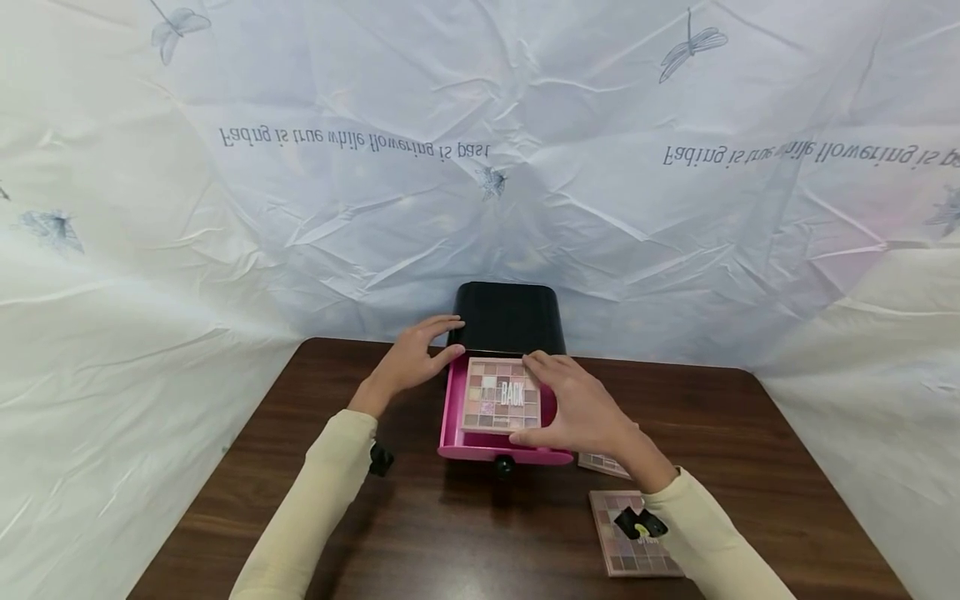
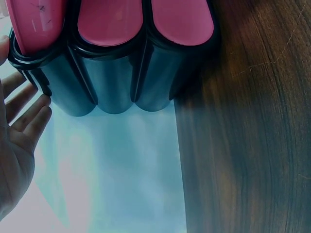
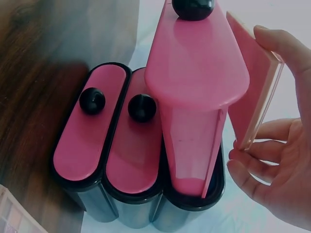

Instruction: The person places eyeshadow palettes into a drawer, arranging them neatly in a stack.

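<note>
A small black drawer cabinet (image 1: pixel 506 317) with rounded tiers has its top pink drawer (image 1: pixel 506 455) pulled out in the head view. My right hand (image 1: pixel 585 408) pinches a square eyeshadow palette (image 1: pixel 487 408) by its edges, over the drawer. In the right wrist view, thumb and fingers grip the palette (image 3: pixel 250 73) at opposite sides, its plain back toward the drawer. My left hand (image 1: pixel 408 358) is at the cabinet's upper left side, fingers extended. Those fingertips meet the black side wall in the left wrist view, beside the top tier.
Two more palettes lie on the brown wooden table (image 1: pixel 480 533): one palette (image 1: pixel 637 542) near the right forearm, another palette (image 1: pixel 603 465) partly under the right wrist. Two lower pink drawers (image 3: pixel 133 145) with black knobs are closed. A printed white sheet (image 1: pixel 375 208) hangs behind the cabinet.
</note>
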{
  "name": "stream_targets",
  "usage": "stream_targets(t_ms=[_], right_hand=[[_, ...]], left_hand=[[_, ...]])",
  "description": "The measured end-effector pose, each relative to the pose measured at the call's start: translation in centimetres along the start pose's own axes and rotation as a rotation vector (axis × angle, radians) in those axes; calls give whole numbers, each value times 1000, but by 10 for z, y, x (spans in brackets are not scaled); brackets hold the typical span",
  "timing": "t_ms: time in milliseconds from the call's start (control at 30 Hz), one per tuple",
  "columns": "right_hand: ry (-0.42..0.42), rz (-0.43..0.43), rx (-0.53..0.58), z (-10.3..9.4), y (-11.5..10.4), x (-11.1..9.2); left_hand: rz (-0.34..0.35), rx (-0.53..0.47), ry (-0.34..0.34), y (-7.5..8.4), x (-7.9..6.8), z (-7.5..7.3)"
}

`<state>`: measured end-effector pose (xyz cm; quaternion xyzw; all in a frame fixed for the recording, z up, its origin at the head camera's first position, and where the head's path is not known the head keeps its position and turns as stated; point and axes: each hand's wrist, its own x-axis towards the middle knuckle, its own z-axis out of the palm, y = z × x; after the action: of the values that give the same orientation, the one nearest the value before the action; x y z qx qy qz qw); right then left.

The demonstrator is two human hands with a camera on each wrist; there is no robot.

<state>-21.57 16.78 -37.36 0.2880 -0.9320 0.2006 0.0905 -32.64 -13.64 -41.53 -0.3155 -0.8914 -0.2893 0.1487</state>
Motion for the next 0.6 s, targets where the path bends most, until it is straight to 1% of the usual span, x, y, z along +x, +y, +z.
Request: stream_targets(t_ms=[300, 600], right_hand=[[-9, -38, -53, 7, -7, 9], [-51, -36, -65, 12, -12, 15]], left_hand=[[2, 9, -5, 2, 0, -2], [-21, 3, -13, 4, 0, -3]])
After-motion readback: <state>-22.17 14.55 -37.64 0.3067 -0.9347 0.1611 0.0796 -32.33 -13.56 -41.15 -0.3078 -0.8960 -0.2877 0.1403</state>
